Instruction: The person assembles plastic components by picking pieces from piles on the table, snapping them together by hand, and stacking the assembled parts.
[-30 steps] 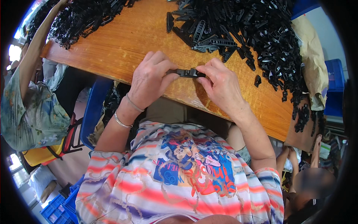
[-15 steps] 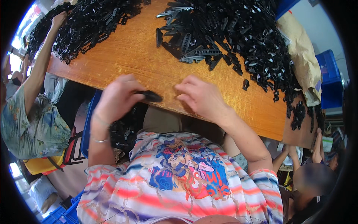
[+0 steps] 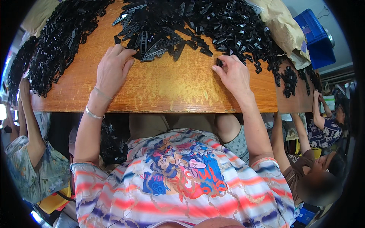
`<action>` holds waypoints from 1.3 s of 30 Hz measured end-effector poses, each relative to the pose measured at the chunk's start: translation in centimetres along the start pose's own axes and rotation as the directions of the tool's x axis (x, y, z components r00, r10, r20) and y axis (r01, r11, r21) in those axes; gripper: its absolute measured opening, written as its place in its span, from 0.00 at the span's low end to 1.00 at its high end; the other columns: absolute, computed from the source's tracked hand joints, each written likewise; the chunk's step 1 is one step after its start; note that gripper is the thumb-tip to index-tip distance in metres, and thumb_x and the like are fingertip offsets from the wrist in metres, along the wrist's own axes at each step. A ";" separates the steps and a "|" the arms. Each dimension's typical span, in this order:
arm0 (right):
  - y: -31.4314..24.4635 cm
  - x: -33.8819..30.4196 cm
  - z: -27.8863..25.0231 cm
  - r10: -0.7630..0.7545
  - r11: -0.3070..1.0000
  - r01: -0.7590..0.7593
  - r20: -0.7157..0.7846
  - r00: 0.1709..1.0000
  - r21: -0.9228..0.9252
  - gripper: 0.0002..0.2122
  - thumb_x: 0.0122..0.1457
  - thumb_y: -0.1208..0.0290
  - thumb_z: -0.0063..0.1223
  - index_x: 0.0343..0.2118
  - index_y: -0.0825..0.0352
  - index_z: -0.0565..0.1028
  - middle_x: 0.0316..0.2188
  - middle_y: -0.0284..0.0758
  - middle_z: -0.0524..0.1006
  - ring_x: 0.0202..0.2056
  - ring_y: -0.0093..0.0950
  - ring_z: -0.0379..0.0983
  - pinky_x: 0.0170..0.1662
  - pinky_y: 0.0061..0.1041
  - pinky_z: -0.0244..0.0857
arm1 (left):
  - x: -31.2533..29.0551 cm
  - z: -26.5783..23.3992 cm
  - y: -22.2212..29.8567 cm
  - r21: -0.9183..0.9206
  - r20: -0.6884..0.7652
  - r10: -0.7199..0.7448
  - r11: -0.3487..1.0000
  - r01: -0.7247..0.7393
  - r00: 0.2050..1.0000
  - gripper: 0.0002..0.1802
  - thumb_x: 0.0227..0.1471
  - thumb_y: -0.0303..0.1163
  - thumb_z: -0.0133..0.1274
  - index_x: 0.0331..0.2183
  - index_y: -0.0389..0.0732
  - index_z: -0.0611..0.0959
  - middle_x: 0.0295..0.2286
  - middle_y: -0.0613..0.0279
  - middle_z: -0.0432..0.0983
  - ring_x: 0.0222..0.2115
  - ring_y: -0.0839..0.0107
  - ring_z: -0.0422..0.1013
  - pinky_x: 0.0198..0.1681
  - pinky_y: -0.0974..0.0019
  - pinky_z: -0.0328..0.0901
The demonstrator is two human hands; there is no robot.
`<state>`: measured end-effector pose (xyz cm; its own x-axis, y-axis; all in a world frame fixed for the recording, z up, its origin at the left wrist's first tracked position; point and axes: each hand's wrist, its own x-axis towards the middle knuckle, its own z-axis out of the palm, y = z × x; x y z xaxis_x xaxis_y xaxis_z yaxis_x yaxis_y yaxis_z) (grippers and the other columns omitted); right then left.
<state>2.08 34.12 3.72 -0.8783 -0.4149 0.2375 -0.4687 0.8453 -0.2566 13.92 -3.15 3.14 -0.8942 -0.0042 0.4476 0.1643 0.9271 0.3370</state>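
Head view: a small black piece [image 3: 219,62] is sitting between the thumb and fingers of your right hand [image 3: 236,75], which is pinching it just in front of the heap of small black parts [image 3: 243,36]. Your left hand [image 3: 110,70] is curling its fingertips at the near edge of the long black strips [image 3: 143,41], any grip there being impossible to tell. Strips are lying crossed, so tugging one could be dragging neighbours along; a loose right pinch could be risking a drop onto the wooden table [image 3: 171,93].
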 end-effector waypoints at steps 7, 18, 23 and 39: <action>-0.5 0.8 0.4 0.037 0.977 -0.065 0.136 0.990 0.203 0.09 0.59 0.73 0.69 0.41 0.67 0.83 0.38 0.40 0.82 0.37 0.37 0.82 0.42 0.36 0.76 | 0.1 0.9 -0.1 0.032 -0.094 0.092 0.995 -0.089 0.991 0.10 0.52 0.25 0.67 0.37 0.38 0.85 0.39 0.55 0.76 0.44 0.51 0.73 0.51 0.52 0.69; -10.4 -2.4 3.6 -0.265 0.634 0.078 0.121 0.957 0.769 0.14 0.57 0.83 0.66 0.47 0.65 0.82 0.37 0.31 0.75 0.36 0.23 0.75 0.40 0.21 0.71 | -4.6 -0.2 1.5 -0.162 0.006 -0.011 0.987 0.012 1.000 0.14 0.48 0.26 0.70 0.33 0.40 0.79 0.36 0.56 0.76 0.41 0.50 0.73 0.47 0.53 0.68; -10.6 -2.4 3.6 -0.448 0.817 0.417 -0.018 0.894 0.399 0.13 0.55 0.79 0.70 0.43 0.64 0.83 0.38 0.36 0.79 0.40 0.38 0.79 0.42 0.35 0.75 | -6.8 -1.0 2.5 -0.165 0.005 0.015 0.986 -0.014 1.000 0.15 0.47 0.24 0.70 0.35 0.40 0.79 0.38 0.57 0.77 0.42 0.51 0.73 0.48 0.54 0.68; -15.9 1.9 5.7 -0.567 0.774 0.479 0.115 0.816 0.414 0.09 0.57 0.77 0.67 0.41 0.65 0.84 0.41 0.38 0.78 0.40 0.44 0.82 0.41 0.42 0.77 | -8.5 -1.1 1.1 -0.124 -0.081 -0.141 0.984 0.130 0.987 0.12 0.46 0.25 0.71 0.37 0.39 0.88 0.35 0.58 0.79 0.40 0.53 0.73 0.46 0.54 0.68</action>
<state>7.36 17.95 2.93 -0.4618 -0.8562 0.2315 -0.8225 0.3157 -0.4731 22.17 -2.51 0.59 -0.8719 -0.1651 0.4610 0.0965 0.8651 0.4922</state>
